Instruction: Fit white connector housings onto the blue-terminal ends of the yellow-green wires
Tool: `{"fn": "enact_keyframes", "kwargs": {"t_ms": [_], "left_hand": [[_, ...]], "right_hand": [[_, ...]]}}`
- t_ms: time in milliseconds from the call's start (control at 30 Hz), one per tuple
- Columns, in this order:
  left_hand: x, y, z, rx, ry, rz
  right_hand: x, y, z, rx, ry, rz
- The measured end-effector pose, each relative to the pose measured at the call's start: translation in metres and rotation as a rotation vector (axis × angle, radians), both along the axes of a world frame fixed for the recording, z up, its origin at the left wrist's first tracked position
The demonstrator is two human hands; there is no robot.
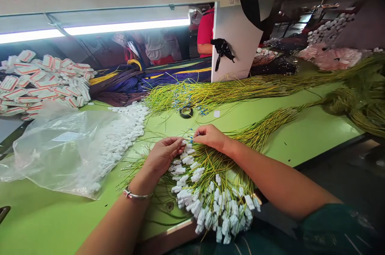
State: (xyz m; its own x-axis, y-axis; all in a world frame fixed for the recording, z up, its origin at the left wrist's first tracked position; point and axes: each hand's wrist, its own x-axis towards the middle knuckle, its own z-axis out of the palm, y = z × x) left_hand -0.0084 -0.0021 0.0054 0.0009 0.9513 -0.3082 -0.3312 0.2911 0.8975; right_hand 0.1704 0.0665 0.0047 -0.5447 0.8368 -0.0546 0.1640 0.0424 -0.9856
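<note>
White connector (184, 142) in left hand's (162, 154) pinch, right hand (211, 136) closed alongside, forearms (264, 171) inward

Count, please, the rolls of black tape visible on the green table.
1. The black tape roll lies on the green table, beyond the left hand and right hand, beside yellow-green wires. Others may be hidden under the wires.

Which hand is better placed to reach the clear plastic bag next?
Probably the left hand: it is nearer the clear plastic bag, though pinching a white plastic piece; the right hand is farther off.
</note>
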Motion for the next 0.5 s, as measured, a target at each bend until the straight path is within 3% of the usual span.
{"fn": "enact_keyframes", "kwargs": {"t_ms": [233,500], "left_hand": [[0.012,0.001,-0.001,-0.012,0.100,0.085],[0.016,0.004,-0.005,0.026,0.182,0.061]], "right_hand": [[-0.002,-0.002,0.000,0.062,-0.066,0.030],[-0.002,-0.003,-0.003,0.131,-0.189,0.083]]}}
